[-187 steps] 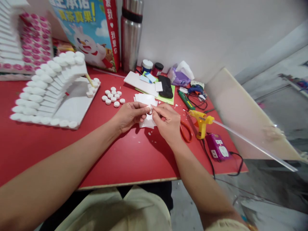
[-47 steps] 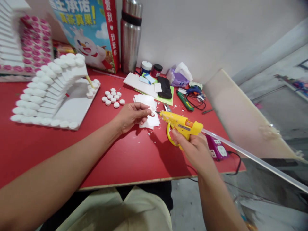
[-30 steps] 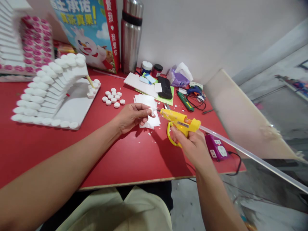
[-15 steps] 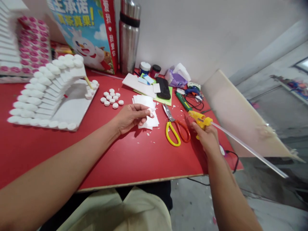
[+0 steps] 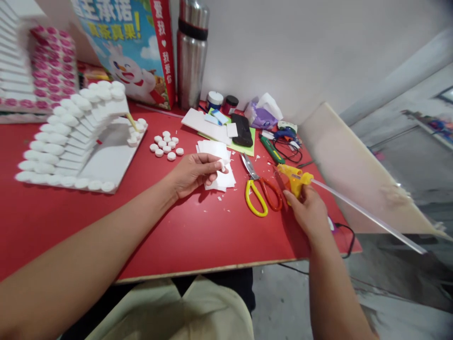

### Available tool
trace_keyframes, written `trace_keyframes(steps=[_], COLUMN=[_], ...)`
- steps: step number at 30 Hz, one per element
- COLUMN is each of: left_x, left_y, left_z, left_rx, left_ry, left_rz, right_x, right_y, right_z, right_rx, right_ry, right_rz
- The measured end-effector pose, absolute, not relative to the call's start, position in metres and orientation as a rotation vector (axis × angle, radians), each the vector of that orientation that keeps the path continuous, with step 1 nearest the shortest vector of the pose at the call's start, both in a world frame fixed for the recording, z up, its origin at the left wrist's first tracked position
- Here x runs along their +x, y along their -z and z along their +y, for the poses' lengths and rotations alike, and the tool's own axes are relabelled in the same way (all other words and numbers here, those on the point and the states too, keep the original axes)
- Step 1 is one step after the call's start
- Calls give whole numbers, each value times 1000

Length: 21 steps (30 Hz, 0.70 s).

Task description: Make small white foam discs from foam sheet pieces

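Note:
My left hand pinches a small white piece between thumb and fingers, just above a stack of white paper. Its exact shape is partly hidden by the fingertips. My right hand is closed round the handle of a yellow hot glue gun, whose nozzle points left. A long clear glue stick juts out of its back. Between the two hands lie open scissors with one yellow and one red handle. Left of the paper sits a cluster of small round white pieces.
A white stepped model edged with round white pieces stands at left, with a pink-dotted one behind. At the back are a steel flask, a printed bag, jars, tissues and a green cutter.
My right hand has shifted slightly down on the glue gun, its fingers now lower round the handle. The left hand keeps its pinch, and the whole view has drifted a little.

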<state>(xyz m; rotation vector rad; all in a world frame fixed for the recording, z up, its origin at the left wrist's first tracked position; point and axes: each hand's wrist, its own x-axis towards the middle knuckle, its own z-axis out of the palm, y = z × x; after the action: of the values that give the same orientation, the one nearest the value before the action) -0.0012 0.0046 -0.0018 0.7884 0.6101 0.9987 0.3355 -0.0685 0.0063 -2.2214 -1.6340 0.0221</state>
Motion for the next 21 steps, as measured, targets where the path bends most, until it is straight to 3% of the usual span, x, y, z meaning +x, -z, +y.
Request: trace_keyframes(steps=[4,6,15,21], left_x=[-1,0,-2,-2], left_y=[1,1,-2,-11], left_z=[5,5,7,10], left_rx=[767,750,645,598], left_ry=[-977,-968,-1017,-1050], left_rz=[585,567,623,734], right_x=[310,285,182,165], right_y=[-26,-39,-45,-15], right_z=[-111,-121,-20,5], right_rx=[-2018,-1851,-1257,-1156], right_ry=[321,300,-731,-961], right_rz=[-1713,-1713,-1627,-1376])
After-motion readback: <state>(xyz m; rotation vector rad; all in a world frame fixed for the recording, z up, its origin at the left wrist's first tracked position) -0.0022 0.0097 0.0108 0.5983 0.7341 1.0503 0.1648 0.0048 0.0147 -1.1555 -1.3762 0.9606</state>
